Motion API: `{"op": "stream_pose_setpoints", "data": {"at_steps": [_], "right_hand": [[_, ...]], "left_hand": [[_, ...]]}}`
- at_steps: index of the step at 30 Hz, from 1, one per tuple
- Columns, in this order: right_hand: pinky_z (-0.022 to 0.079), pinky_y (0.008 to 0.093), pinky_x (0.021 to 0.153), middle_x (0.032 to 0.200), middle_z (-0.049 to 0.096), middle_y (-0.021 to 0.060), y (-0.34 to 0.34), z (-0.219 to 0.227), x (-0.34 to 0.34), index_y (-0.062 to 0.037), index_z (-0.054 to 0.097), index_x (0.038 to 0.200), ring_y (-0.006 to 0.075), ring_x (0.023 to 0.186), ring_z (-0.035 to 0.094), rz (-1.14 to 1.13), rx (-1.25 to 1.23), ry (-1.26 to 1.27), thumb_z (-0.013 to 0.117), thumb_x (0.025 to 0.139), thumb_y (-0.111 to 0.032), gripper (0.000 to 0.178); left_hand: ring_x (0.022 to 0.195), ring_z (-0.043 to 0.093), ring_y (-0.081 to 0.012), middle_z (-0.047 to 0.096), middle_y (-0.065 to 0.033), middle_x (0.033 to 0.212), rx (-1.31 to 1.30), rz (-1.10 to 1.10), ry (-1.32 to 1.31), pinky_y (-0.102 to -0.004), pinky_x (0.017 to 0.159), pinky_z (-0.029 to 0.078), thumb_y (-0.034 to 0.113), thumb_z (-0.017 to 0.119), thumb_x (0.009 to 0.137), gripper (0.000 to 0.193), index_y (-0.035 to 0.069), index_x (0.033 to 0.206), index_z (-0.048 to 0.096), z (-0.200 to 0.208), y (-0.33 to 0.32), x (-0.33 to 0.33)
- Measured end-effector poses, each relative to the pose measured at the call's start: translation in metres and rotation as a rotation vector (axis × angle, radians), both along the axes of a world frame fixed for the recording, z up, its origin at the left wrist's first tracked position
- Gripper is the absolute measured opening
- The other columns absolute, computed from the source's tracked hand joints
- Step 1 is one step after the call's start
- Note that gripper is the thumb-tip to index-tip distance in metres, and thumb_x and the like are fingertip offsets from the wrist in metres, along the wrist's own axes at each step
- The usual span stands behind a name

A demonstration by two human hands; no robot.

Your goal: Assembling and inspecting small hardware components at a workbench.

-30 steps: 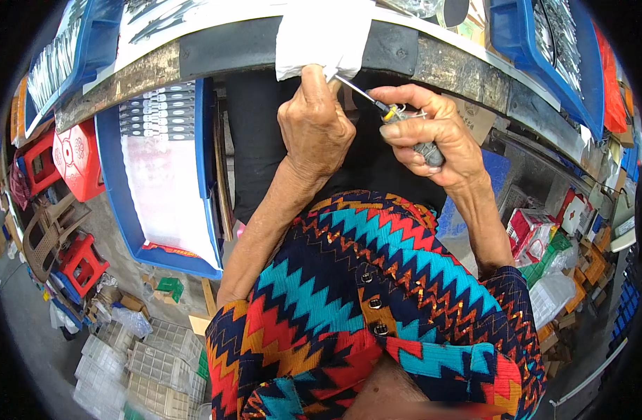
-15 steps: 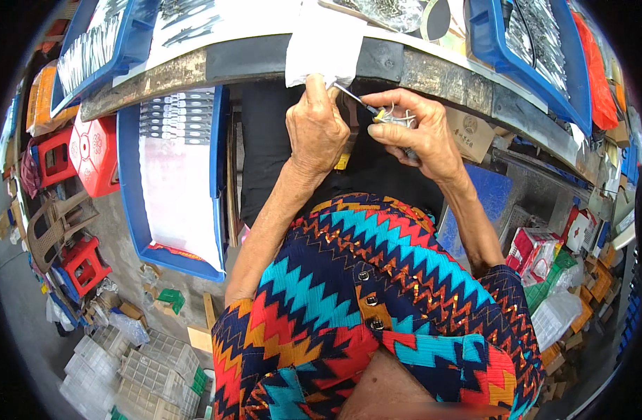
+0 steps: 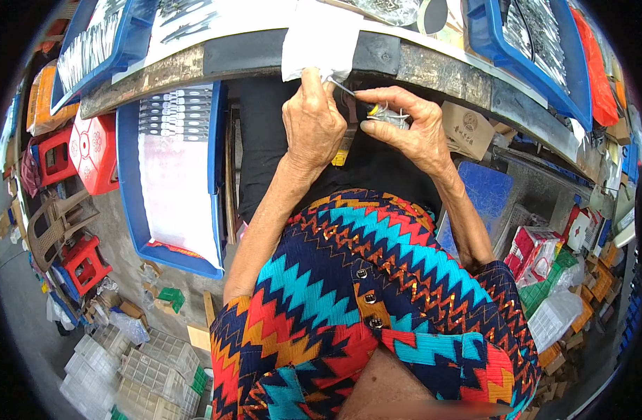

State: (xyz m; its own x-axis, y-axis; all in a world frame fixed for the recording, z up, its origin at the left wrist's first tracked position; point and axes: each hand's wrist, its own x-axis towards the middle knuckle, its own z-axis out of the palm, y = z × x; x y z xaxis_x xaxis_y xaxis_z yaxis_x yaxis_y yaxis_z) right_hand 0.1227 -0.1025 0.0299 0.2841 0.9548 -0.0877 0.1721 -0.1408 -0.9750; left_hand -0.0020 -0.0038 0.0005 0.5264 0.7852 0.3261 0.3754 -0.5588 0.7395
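At the bench's front edge hangs a white cloth [image 3: 319, 42], its lower end bunched by my left hand [image 3: 312, 129]. The left fingers are closed in a pinch there; what lies between them is hidden. A thin grey metal rod [image 3: 343, 87] runs from beside those fingertips to my right hand [image 3: 415, 129]. The right thumb and forefinger curl around it and around a yellow-ended piece [image 3: 373, 110]. Several small pale, wiry pieces [image 3: 393, 117] also sit in the right hand's grip. The exact kind of rod cannot be made out.
The worn wooden bench edge [image 3: 454, 80] curves across in front of me. Blue trays of thin black-and-white parts stand on it, including a right-hand tray [image 3: 580, 91]. Below at left is another blue tray [image 3: 135, 210] with rowed parts. A red stool [image 3: 86, 266] stands farther left.
Both hands have shifted slightly left and up. Less of the rod shows between them, and the right fingers cover its dark section. The grip on the cloth stays.
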Motion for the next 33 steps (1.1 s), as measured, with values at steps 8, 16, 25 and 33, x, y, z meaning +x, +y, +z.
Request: {"op": "stream_pose_setpoints", "data": {"at_steps": [8, 16, 25, 33], "right_hand": [[0.049, 0.0275, 0.074, 0.097, 0.063, 0.0098, 0.001, -0.013, -0.011, -0.0047, 0.061, 0.104, 0.0197, 0.084, 0.062, -0.015, 0.281, -0.347, 0.067, 0.069, -0.002, 0.036], [0.048, 0.0299, 0.05, 0.073, 0.051, 0.0089, -0.001, 0.007, -0.016, -0.0074, 0.056, 0.107, 0.0228, 0.063, 0.058, 0.029, 0.201, -0.82, 0.061, 0.069, 0.0, 0.039], [0.047, 0.0317, 0.045, 0.072, 0.048, 0.011, 0.007, 0.031, -0.013, -0.0048, 0.053, 0.108, 0.0245, 0.054, 0.055, 0.223, 0.136, -1.051, 0.058, 0.071, -0.002, 0.037], [0.049, 0.0331, 0.053, 0.076, 0.057, 0.0148, 0.014, 0.03, -0.012, -0.0017, 0.058, 0.103, 0.0255, 0.063, 0.059, 0.142, 0.116, -0.694, 0.058, 0.069, 0.003, 0.034]], "left_hand": [[0.054, 0.055, -0.0398, 0.05, -0.0223, 0.057, -0.017, 0.0, 0.01, -0.0425, 0.043, 0.038, 0.001, 0.046, 0.084, 0.007, -0.004, 0.087, 0.042, 0.001, 0.001, 0.0], [0.056, 0.056, -0.0394, 0.051, -0.0229, 0.058, 0.003, -0.006, -0.028, -0.0419, 0.045, 0.04, 0.001, 0.047, 0.084, 0.008, -0.004, 0.087, 0.042, 0.001, 0.001, -0.001], [0.058, 0.058, -0.0393, 0.052, -0.0228, 0.06, 0.031, 0.007, -0.027, -0.0419, 0.045, 0.043, 0.0, 0.048, 0.083, 0.008, -0.003, 0.085, 0.041, -0.005, 0.0, 0.001], [0.054, 0.059, -0.0357, 0.052, -0.0197, 0.058, 0.117, 0.036, -0.027, -0.039, 0.043, 0.044, -0.003, 0.051, 0.078, 0.012, -0.004, 0.086, 0.042, -0.01, 0.002, 0.004]]}}
